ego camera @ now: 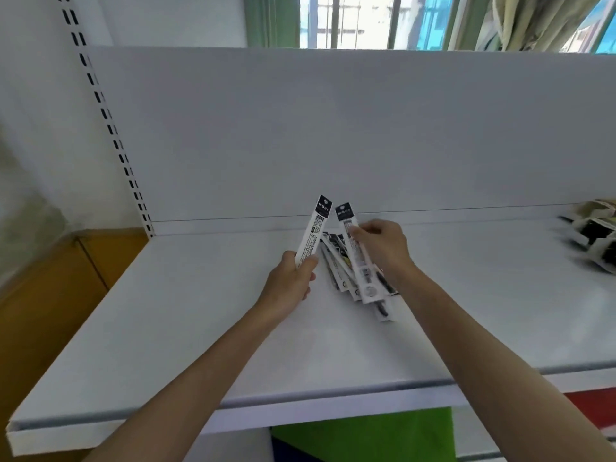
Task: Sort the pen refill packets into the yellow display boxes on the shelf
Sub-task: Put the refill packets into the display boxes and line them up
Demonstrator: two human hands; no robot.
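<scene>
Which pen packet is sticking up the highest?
The long white packet with the black top, gripped by the left hand. Its tip stands above the second packet pinched by the right hand; the other packets fan out lower down.

Hands: two, left hand [291, 281], right hand [383, 248]
Raised refill packets [315, 231]: two
Piled refill packets [333, 256]: several, count unclear

On the white shelf [200, 311], the left hand [293, 278] grips a first refill packet [316, 228] by its lower end, the dark top tilted up toward the back panel [333, 128]. The right hand [383, 248] pinches a second refill packet [364, 275] just beside it, over a loose pile of packets [336, 258] lying on the shelf. A blurred yellow-and-black heap [593, 235] sits well apart at the right edge.
</scene>
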